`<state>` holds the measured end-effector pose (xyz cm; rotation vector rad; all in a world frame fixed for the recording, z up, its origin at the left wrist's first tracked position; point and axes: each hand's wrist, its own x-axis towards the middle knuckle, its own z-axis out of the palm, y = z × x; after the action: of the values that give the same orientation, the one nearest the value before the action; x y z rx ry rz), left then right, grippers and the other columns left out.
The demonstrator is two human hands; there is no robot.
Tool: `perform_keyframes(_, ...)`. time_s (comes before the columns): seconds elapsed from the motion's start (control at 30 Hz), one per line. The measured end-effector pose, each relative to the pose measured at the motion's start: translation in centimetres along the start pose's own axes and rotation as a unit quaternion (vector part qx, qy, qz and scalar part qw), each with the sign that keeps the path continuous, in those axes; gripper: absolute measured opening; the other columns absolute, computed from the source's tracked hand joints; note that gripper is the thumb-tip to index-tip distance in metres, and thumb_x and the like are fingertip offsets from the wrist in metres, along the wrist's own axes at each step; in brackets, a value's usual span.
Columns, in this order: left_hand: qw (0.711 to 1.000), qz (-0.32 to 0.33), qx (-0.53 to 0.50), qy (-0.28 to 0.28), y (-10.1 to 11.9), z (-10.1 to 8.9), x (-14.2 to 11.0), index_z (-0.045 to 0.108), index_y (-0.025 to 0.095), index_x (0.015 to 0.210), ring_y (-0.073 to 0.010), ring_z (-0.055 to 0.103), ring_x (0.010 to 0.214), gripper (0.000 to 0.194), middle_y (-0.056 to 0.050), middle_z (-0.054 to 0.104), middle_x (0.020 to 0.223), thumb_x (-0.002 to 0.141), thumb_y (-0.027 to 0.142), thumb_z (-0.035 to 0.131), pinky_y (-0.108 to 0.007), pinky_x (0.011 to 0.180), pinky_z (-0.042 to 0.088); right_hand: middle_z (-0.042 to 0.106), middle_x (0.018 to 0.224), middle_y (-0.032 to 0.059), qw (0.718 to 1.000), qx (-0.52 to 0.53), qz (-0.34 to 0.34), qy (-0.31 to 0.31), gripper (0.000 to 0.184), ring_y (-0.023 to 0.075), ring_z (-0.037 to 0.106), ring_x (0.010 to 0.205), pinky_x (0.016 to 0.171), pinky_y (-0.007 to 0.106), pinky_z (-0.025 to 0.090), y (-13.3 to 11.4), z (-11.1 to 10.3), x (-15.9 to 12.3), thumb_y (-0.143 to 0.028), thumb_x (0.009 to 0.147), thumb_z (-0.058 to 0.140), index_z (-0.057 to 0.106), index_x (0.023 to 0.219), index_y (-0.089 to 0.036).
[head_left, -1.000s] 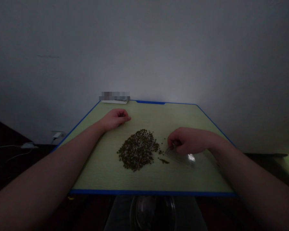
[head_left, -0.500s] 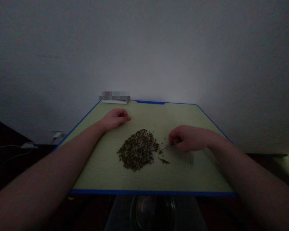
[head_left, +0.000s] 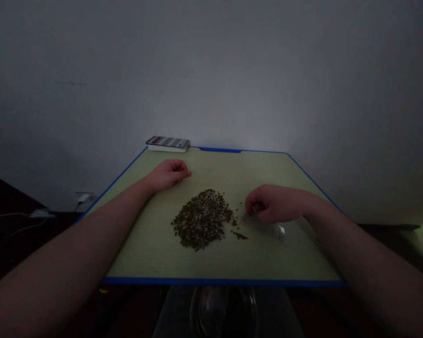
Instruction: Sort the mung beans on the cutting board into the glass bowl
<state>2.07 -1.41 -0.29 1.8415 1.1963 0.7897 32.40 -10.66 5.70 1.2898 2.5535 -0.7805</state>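
A spread-out pile of small green-brown grains (head_left: 202, 220) lies on the pale tabletop (head_left: 183, 265). A few stray grains (head_left: 240, 235) sit off its right side. To the right of the pile, my right hand (head_left: 273, 203) is closed, its fingertips pinched at a clear plastic piece (head_left: 268, 228). The hand hides much of that piece; its shape is hard to make out in the dim light. My left hand (head_left: 169, 172) rests beyond the pile on the left, fingers loosely curled with nothing visible in them.
A phone (head_left: 167, 141) lies on a white box (head_left: 167, 148) at the table's far left corner. Blue edging (head_left: 225, 281) runs round the tabletop. Below the front edge, a clear glass vessel (head_left: 223, 310) stands between the legs. A charger (head_left: 84, 198) and cables are by the left wall.
My right hand has shifted very slightly left and down, and the clear plastic piece has tilted so that its right end catches light. My left hand and the pile stay still.
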Motion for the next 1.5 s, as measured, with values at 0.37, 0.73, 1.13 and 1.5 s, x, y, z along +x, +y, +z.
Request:
perform_keyframes(0.37,1.000,0.002,0.004,0.007,0.23,-0.03,-0.02,0.052,0.016,0.067,-0.0054,0.037,0.042,0.024,0.007,0.045,0.048,0.072,0.036,0.063,-0.021,0.044,0.028,0.060,0.067,0.0000,1.000,-0.008,0.004,0.002,0.029,0.0117,0.050,0.057,0.049,0.022,0.033,-0.54,0.28,0.12,-0.014,0.062,0.051,0.067,0.086,-0.016)
perform_keyframes(0.73,1.000,0.001,0.010,0.005,-0.01,-0.07,0.04,0.052,0.017,0.067,-0.0062,0.038,0.043,0.024,0.006,0.046,0.049,0.071,0.038,0.063,-0.021,0.043,0.028,0.057,0.062,-0.0014,1.000,-0.002,0.007,0.014,0.028,0.0111,0.049,0.053,0.047,0.022,0.032,-0.50,0.43,0.37,-0.016,0.062,0.050,0.066,0.085,-0.017)
perform_keyframes(1.13,1.000,-0.004,0.006,0.006,0.50,0.01,-0.16,0.051,0.017,0.066,-0.0062,0.037,0.042,0.024,0.006,0.045,0.047,0.071,0.037,0.063,-0.021,0.044,0.028,0.062,0.066,0.0011,0.999,-0.006,0.025,0.037,0.029,0.0122,0.051,0.055,0.049,0.023,0.034,-0.73,0.30,0.49,-0.017,0.062,0.050,0.066,0.086,-0.016)
perform_keyframes(1.5,1.000,0.000,0.007,0.009,0.46,0.08,-0.12,0.051,0.017,0.065,-0.0067,0.037,0.043,0.026,0.007,0.043,0.048,0.069,0.039,0.064,-0.022,0.044,0.027,0.063,0.064,0.0017,0.997,-0.004,0.076,0.032,0.029,0.0130,0.054,0.055,0.046,0.023,0.034,-0.08,-0.03,0.30,-0.018,0.062,0.049,0.067,0.084,-0.015)
